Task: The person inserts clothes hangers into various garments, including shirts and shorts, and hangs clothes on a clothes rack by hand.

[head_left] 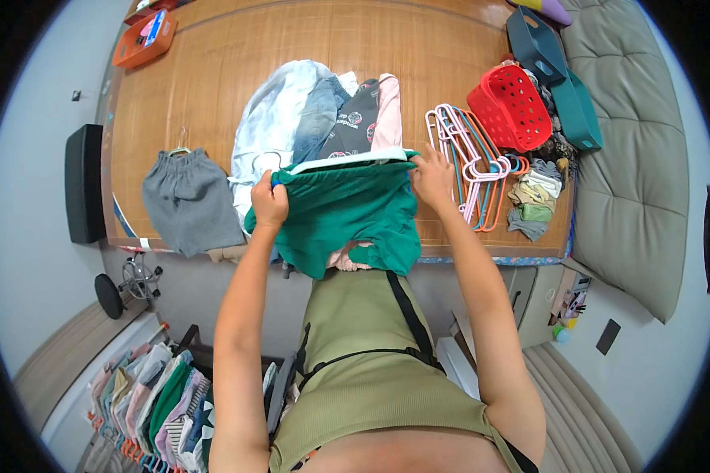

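Note:
A green garment (347, 206) hangs at the near edge of the bed, with a white hanger (339, 162) along its top edge. My left hand (269, 202) is closed on the garment's upper left corner, by the hanger's end. At the upper right corner, my right hand (432, 178) pinches the fabric. Behind it lie a pale blue-white garment (280, 102), a denim piece (321, 114), a dark grey printed garment (356, 118) and a pink one (389, 110). Grey shorts (188, 201) with a hanger at the waistband lie to the left.
Several pink, blue and orange hangers (472, 169) lie at right beside a red basket (510, 108), folded clothes (535, 197) and teal baskets (576, 110). An orange basket (145, 39) is at the far left. A rack of hanging clothes (154, 402) stands at lower left.

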